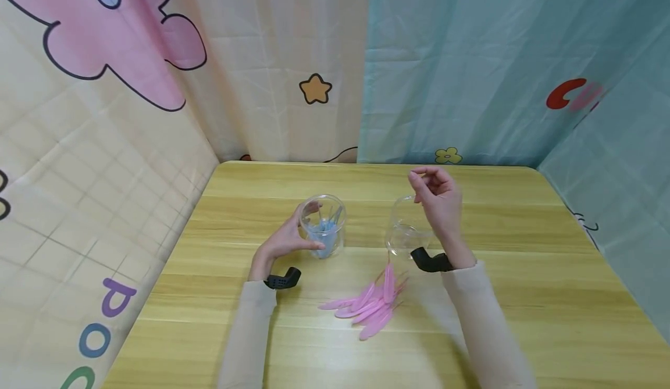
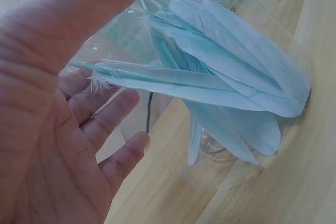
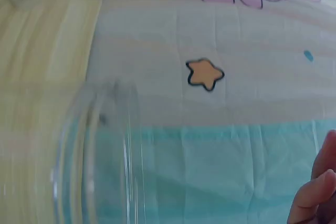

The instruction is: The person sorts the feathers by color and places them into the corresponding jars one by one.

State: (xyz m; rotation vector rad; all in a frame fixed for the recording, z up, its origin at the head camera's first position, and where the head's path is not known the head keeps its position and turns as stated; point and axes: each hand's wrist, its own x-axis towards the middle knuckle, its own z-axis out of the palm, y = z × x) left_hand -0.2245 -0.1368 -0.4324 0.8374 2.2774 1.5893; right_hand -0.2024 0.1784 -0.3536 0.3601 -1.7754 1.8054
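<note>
A clear cup [image 1: 342,242] holding several light blue feathers [image 1: 325,239] stands on the left side of the table's middle. My left hand [image 1: 285,239] grips it, thumb in front and fingers round the far side; in the left wrist view the blue feathers [image 2: 231,77] show close up beside the palm. To the right stands a second clear cup [image 1: 398,239]. Above its rim is my right hand [image 1: 441,206], fingers loosely bent, with nothing visible in it. Several pink feathers [image 1: 374,307] lie in a loose pile in front of the cups.
The wooden table [image 1: 523,261] meets patterned curtains [image 1: 293,40] at the back and sides. One pink feather's quill reaches toward the base of the right cup. Each wrist wears a black camera mount [image 1: 430,260].
</note>
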